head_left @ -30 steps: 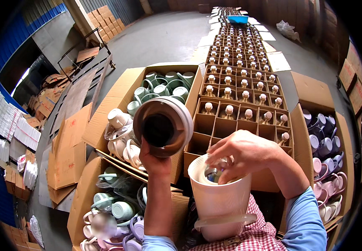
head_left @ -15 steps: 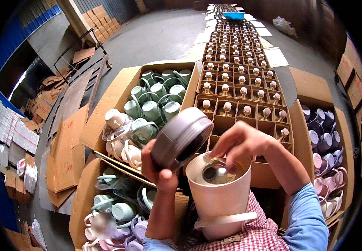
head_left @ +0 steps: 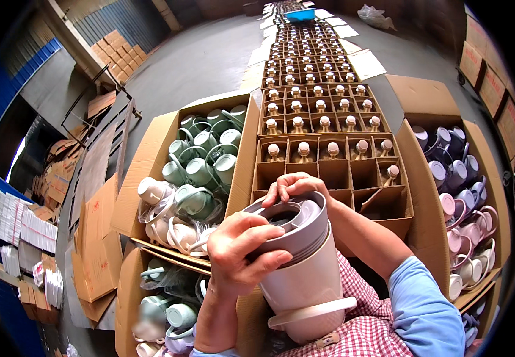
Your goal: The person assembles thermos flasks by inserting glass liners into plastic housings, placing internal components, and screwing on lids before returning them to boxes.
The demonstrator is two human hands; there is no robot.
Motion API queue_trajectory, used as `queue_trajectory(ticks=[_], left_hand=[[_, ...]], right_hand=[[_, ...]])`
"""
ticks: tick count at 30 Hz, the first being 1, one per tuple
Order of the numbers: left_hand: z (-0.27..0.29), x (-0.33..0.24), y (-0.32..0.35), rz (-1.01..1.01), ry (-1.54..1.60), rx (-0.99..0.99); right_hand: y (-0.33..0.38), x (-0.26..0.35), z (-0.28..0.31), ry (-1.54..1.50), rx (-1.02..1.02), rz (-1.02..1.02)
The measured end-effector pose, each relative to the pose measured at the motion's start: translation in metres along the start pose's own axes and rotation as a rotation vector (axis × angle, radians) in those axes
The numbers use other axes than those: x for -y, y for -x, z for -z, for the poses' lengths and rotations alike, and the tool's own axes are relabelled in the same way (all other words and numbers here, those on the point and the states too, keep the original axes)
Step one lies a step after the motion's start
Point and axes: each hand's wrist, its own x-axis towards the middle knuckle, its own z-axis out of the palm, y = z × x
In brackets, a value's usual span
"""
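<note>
A cream tapered jug shell stands wide end up in front of my body. Its loop handle hangs around the lower part. A grey threaded collar sits on the shell's upper rim, with a round dark opening in its middle. My left hand grips the collar's left side, fingers over the top and thumb along the outside. My right hand is at its far rim, fingers bent over the edge. The inside of the shell is hidden beneath the collar.
Divided cartons of pale-capped bottles stretch away in a long row. Left, an open carton holds green and cream jugs; another lies below it. A right-hand carton holds dark, lilac and pink jugs. A blue basin rests far down the row.
The grey collar has come down from beside the shell onto its top, in my left hand. My right hand has left the shell's mouth and now holds the collar's far rim.
</note>
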Motion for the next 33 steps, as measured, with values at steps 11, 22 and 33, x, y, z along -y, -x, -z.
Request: queue_trajectory(ticks=[11, 22, 33], left_hand=[[-0.016, -0.017, -0.002, 0.013, -0.210, 0.042], [-0.006, -0.001, 0.005, 0.046, 0.002, 0.079], [0.016, 0.051, 0.022, 0.066, 0.563, 0.104]], right_hand=[[0.006, -0.004, 0.011, -0.014, 0.019, 0.093], [0.019, 0.002, -0.003, 0.158, -0.106, 0.128], [0.046, 0.039, -0.062, 0.548, -0.325, 0.047]])
